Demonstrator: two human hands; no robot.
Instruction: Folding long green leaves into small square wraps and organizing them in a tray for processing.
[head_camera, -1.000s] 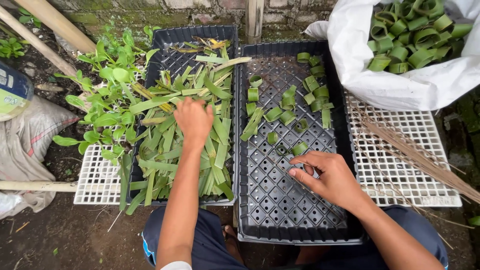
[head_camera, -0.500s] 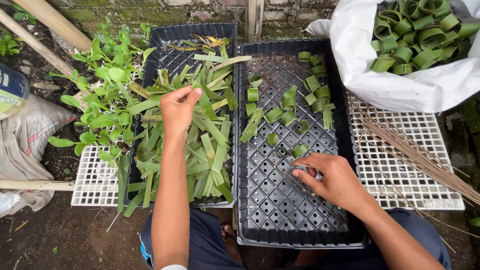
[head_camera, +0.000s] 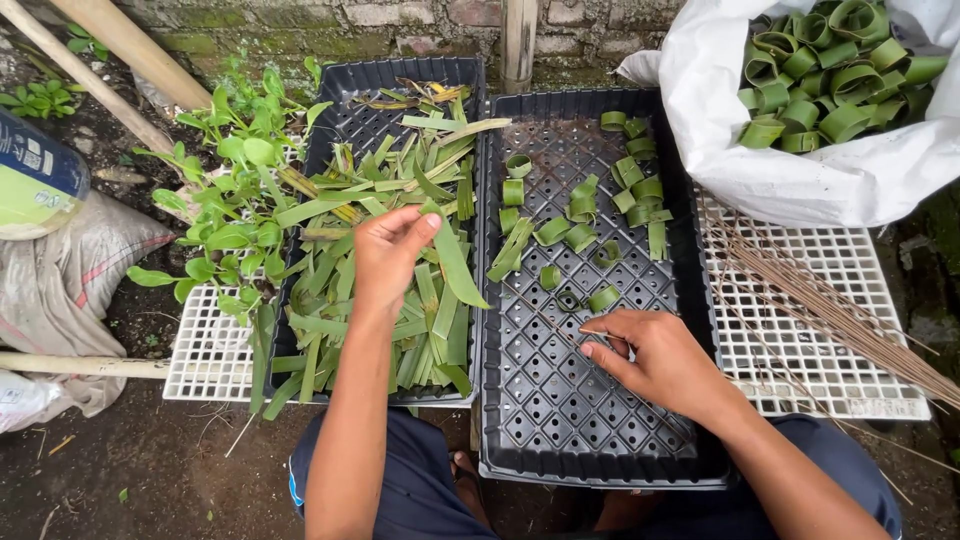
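**A:** Nearest the camera, the right hand (head_camera: 655, 360) is seen resting over the right black tray (head_camera: 560, 440), fingers curled in, something thin seemingly pinched at the fingertips. What's pinched can't be made out. The near half of that tray is bare grid, so plenty of open room is left there right up to the front rim.

**B:** And the left hand?

**A:** The left hand (head_camera: 388, 252) is held over the left black tray (head_camera: 330, 120), and one long green leaf strip (head_camera: 452, 262) is gripped between thumb and fingers, its free end hanging down to the right, close to the seam where the two trays touch. The pile of leaf strips (head_camera: 385, 300) is spread over nearly the whole tray, so hardly any bare floor is left, and a few strips are poked out over the near edge.

**B:** Counts?

**A:** Two black trays, side by side, set on two white grid panels (head_camera: 850, 290). Roughly fifteen to twenty folded leaf rings (head_camera: 580, 235) are scattered in the far half of the right tray; an exact count can't be given. Many more are heaped in the one white sack (head_camera: 800, 180) at far right. A bundle of thin brown sticks (head_camera: 830, 300) is laid slantwise on the right panel. Leafy green plants (head_camera: 235, 200) are crowded along the left tray's outer edge.
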